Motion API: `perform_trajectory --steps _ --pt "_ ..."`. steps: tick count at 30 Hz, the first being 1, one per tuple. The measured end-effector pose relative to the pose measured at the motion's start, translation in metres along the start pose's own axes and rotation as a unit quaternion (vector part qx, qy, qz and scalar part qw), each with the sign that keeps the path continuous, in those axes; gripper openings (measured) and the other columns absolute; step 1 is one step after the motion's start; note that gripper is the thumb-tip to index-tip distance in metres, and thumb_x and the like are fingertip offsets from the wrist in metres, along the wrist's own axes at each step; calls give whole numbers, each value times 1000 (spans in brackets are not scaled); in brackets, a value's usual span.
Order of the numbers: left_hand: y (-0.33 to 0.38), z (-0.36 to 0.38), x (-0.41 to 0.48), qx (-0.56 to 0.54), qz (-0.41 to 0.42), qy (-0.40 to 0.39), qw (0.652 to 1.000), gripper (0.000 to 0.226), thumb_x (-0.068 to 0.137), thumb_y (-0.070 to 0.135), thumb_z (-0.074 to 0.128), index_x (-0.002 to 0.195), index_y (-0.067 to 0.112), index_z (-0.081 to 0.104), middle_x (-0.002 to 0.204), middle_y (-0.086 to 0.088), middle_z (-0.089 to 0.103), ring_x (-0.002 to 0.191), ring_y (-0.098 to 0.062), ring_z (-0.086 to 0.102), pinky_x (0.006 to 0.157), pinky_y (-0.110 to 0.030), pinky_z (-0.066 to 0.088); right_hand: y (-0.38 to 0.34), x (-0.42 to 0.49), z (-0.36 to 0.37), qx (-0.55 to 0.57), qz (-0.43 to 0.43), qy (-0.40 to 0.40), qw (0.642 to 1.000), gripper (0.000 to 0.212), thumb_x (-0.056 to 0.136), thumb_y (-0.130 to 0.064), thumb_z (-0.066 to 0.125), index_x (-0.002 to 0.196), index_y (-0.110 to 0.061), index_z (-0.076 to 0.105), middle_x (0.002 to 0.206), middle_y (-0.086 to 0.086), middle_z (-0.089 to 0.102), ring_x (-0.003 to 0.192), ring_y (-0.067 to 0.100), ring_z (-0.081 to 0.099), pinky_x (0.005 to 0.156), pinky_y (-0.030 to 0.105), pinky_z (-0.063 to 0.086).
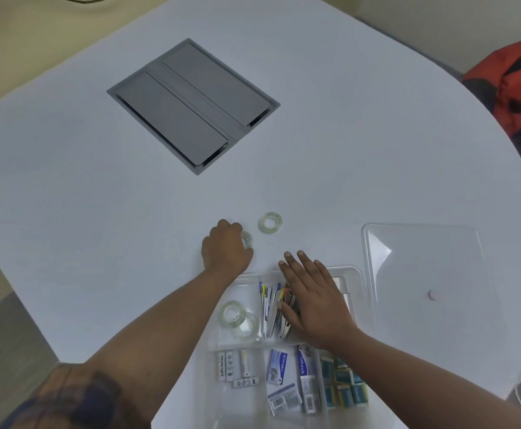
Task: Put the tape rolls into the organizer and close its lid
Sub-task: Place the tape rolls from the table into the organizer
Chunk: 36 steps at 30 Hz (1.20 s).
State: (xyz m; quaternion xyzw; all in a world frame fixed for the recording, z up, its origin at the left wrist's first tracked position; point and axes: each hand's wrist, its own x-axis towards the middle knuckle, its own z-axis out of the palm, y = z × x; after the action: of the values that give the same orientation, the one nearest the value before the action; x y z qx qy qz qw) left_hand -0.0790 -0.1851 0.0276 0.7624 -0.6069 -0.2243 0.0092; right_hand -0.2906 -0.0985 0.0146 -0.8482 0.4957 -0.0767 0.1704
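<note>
Clear plastic organizer [356, 270] at near bench [98, 181] edge, lid [423, 274] off, lying flat just right of it. Head view: left hand [226, 250] fingers curled closed around small tape roll [247, 239] on bench; second tape roll [270, 223] lies flat just beyond, hole up, no long axis. Two rolls [237, 318] already in front-left compartment. Right hand [312, 300] flat, fingers spread, resting on organizer. Risk: slick roll slips from pinch, rolls away; leaning rolls could block lid.
</note>
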Motion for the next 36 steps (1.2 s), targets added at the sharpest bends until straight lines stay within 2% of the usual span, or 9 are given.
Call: perform_trajectory --steps 5,8,11,13,18,20,27,33,36 --pt "-4 -21 -25 -191 -41 9 981 48 67 37 78 109 20 61 107 0 55 96 -18 57 77 -31 46 2 0 2 6 -2 6 1000 66 97 -53 39 153 -21 24 162 -2 18 150 17 7 121 37 5" --pt "-17 -37 -58 -224 -8 28 974 45 67 42 79 105 30 59 99 12 53 86 -3 54 71 -22 40 2 1 2 11 0 7 1000 66 98 -54 37 153 -21 24 162 -3 18 150 16 7 121 37 5" --pt "-32 -45 -91 -234 -10 35 971 45 67 44 79 105 36 57 99 19 52 86 6 52 70 -13 37 2 1 2 12 -1 5 1000 65 98 -54 36 153 -21 25 162 -2 17 150 16 6 121 37 3" --pt "-39 -43 -107 -227 -19 36 973 46 68 44 78 107 37 57 100 19 52 84 4 53 68 -13 37 2 0 2 14 0 0 1000 65 98 -54 37 153 -21 24 163 -2 17 150 16 6 121 37 2" --pt "-39 -21 -131 -161 -41 22 986 49 68 47 74 112 34 56 107 16 52 89 -11 59 72 -28 45 1 0 0 17 0 2 1000 65 98 -52 36 153 -20 25 162 -1 18 150 16 6 121 39 6" --pt "-35 -13 -134 -135 -33 6 990 50 69 49 72 114 34 56 111 16 52 88 -15 62 70 -28 44 1 0 0 18 -1 4 1000 65 98 -52 36 153 -20 25 162 -1 18 150 16 7 121 39 6" --pt "-30 2 -123 -46 2 -37 998 49 76 46 66 120 29 53 117 11 51 89 -17 63 68 -29 47 3 0 2 17 -1 6 1000 64 98 -51 38 153 -21 25 162 -2 19 150 16 8 121 40 8" --pt "-29 4 -117 -3 17 -35 999 53 76 55 66 119 29 53 115 9 57 91 -17 64 71 -31 50 4 1 4 13 3 3 1000 64 98 -53 36 153 -22 24 162 -3 18 150 15 8 121 38 5" --pt "-29 -1 -115 -33 5 -5 999 50 78 58 63 118 29 55 110 10 61 94 -16 64 74 -33 52 4 0 4 14 2 2 1000 64 98 -53 35 153 -23 23 162 -3 18 150 15 8 121 39 7"
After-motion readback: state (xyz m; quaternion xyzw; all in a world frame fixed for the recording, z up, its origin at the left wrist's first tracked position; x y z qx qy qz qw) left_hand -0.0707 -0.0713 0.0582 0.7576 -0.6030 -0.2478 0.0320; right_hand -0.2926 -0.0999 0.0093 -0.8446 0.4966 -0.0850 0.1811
